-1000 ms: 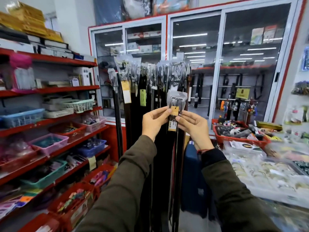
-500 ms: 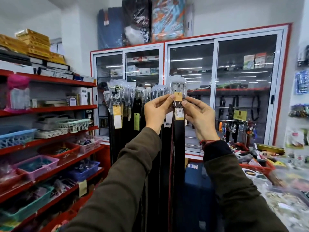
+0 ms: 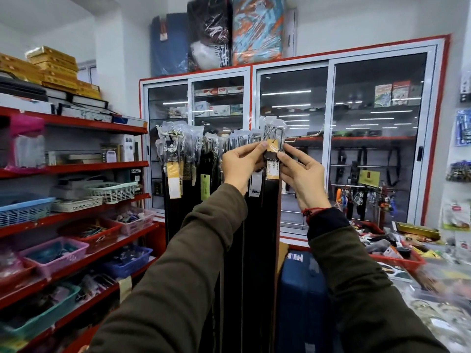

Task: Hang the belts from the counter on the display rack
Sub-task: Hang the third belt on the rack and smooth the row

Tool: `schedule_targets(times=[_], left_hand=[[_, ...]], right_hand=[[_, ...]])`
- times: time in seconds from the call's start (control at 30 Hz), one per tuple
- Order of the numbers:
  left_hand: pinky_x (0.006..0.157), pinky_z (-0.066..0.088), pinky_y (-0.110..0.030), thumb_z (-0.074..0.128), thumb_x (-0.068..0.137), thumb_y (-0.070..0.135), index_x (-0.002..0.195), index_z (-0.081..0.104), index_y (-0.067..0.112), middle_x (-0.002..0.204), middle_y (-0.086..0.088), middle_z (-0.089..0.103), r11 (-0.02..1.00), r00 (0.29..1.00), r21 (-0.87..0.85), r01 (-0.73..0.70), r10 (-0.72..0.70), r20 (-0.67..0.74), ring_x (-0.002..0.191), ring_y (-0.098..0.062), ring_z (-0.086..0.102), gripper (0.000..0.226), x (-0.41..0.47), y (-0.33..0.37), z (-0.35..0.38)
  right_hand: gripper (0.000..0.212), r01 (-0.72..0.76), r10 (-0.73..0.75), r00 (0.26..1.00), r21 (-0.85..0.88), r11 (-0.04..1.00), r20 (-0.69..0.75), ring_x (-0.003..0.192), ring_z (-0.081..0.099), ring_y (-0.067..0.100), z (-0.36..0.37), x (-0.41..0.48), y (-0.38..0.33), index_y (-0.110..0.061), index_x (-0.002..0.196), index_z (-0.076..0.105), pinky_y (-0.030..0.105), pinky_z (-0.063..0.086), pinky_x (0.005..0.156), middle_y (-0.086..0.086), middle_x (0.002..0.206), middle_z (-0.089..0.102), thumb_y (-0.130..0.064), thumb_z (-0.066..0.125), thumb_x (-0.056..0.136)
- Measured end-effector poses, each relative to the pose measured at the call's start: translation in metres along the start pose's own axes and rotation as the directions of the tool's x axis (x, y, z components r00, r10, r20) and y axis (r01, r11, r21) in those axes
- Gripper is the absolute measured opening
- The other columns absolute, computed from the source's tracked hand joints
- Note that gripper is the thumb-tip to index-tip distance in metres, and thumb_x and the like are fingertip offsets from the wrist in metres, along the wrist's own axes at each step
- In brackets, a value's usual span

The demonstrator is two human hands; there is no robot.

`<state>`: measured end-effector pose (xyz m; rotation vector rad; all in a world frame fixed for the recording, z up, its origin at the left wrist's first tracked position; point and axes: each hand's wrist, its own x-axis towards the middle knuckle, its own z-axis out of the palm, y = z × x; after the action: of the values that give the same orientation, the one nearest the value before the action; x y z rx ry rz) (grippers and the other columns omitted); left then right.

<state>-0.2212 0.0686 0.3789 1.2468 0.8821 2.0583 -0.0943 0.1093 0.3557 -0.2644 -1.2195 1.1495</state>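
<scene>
I hold a dark belt (image 3: 270, 215) up by its top, its plastic-wrapped buckle (image 3: 274, 131) level with the rack's metal arm (image 3: 297, 139). My left hand (image 3: 240, 165) pinches the belt just below the buckle from the left, and my right hand (image 3: 300, 171) pinches it from the right, over a yellow tag (image 3: 271, 146). The strap hangs straight down between my forearms. Several other dark belts (image 3: 193, 179) with wrapped buckles and tags hang in a row on the rack to the left.
Red shelves (image 3: 76, 169) with plastic baskets run along the left. A glass-door cabinet (image 3: 331, 128) stands behind the rack. A blue suitcase (image 3: 300, 296) sits below right of the belts. A counter (image 3: 433, 296) crowded with goods and a red tray fills the right.
Both hands have lifted the belt from chest height up to the level of the rack's arm, and the view has tilted upward. The grip on the belt is unchanged.
</scene>
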Motion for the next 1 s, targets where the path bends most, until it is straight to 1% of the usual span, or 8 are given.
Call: schedule_targets(times=[0.23,0.37,0.5,0.6,0.67,0.77,0.9,1.0], left_hand=[[0.058,0.059,-0.016,0.074,0.090,0.009,0.113,0.072,-0.006,0.085,-0.007,0.075,0.999,0.999,-0.038,0.037,-0.038,-0.018,0.061,-0.005,0.073,0.028,0.005,-0.004,-0.003],[0.065,0.061,-0.019,0.075,0.089,0.009,0.115,0.071,-0.004,0.100,-0.016,0.076,0.997,0.998,-0.063,0.047,-0.049,-0.032,0.074,-0.013,0.076,0.030,0.003,-0.016,-0.010],[0.084,0.064,-0.035,0.073,0.092,0.014,0.122,0.069,0.003,0.115,-0.019,0.074,0.982,0.989,0.144,-0.121,0.131,-0.065,0.102,-0.024,0.074,0.032,0.006,-0.025,-0.015],[0.094,0.058,-0.032,0.059,0.101,0.024,0.130,0.066,0.016,0.125,0.000,0.071,0.811,0.923,0.479,-0.336,0.384,-0.003,0.103,-0.002,0.067,0.030,-0.004,-0.034,-0.026],[0.106,0.047,-0.026,0.047,0.106,0.026,0.140,0.058,0.019,0.140,0.003,0.061,0.637,0.857,0.620,-0.458,0.501,0.119,0.120,0.000,0.058,0.036,-0.009,-0.043,-0.036],[0.125,0.021,-0.030,0.036,0.109,0.030,0.156,0.035,0.023,0.164,0.008,0.033,0.447,0.830,0.714,-0.538,0.428,0.357,0.153,-0.010,0.025,0.048,-0.013,-0.056,-0.049],[0.129,0.000,-0.041,0.029,0.108,0.034,0.162,0.008,0.025,0.170,0.011,0.013,0.281,0.819,0.777,-0.563,0.319,0.478,0.158,-0.012,-0.001,0.058,-0.010,-0.065,-0.059],[0.129,-0.003,-0.045,0.027,0.108,0.036,0.162,0.002,0.024,0.170,0.010,0.011,0.207,0.833,0.817,-0.539,0.278,0.479,0.158,-0.015,-0.005,0.061,-0.002,-0.065,-0.060]], right_hand=[[0.039,-0.023,0.023,1.000,-0.067,0.998,0.005,0.077,0.077,0.012,0.004,0.008,0.002,-0.002,0.133,0.065,0.023,0.064,0.069,0.021,0.113,0.075,-0.005,0.070,0.094],[0.038,-0.001,0.004,1.000,-0.132,0.991,0.022,0.078,0.078,0.009,0.004,0.001,0.013,-0.003,0.135,0.063,0.022,0.063,0.067,0.020,0.112,0.074,-0.004,0.066,0.097],[0.033,0.175,-0.199,0.980,-0.407,0.897,-0.016,0.113,0.072,0.023,0.001,-0.007,0.027,-0.011,0.136,0.063,0.043,0.061,0.094,0.011,0.129,0.071,-0.009,0.053,0.105],[0.038,0.399,-0.451,0.887,-0.660,0.637,0.101,0.131,0.060,0.019,-0.008,-0.017,0.044,-0.012,0.144,0.055,0.044,0.049,0.112,0.004,0.147,0.058,-0.011,0.044,0.108],[0.044,0.472,-0.476,0.850,-0.726,0.501,0.224,0.149,0.040,0.012,-0.013,-0.022,0.057,-0.014,0.153,0.044,0.024,0.033,0.123,-0.001,0.162,0.041,-0.014,0.041,0.109],[0.055,0.479,-0.386,0.862,-0.781,0.401,0.330,0.160,0.012,0.009,-0.014,-0.026,0.071,-0.023,0.163,0.021,0.002,0.011,0.118,-0.010,0.172,0.013,-0.023,0.040,0.110],[0.064,0.451,-0.296,0.884,-0.828,0.333,0.362,0.161,-0.003,0.018,-0.015,-0.022,0.078,-0.023,0.164,0.007,0.039,0.014,0.131,-0.008,0.174,0.002,-0.030,0.039,0.110],[0.065,0.433,-0.234,0.896,-0.864,0.258,0.379,0.161,-0.006,0.021,-0.012,-0.015,0.077,-0.020,0.164,0.005,0.044,0.012,0.131,-0.006,0.174,0.001,-0.030,0.038,0.110]])
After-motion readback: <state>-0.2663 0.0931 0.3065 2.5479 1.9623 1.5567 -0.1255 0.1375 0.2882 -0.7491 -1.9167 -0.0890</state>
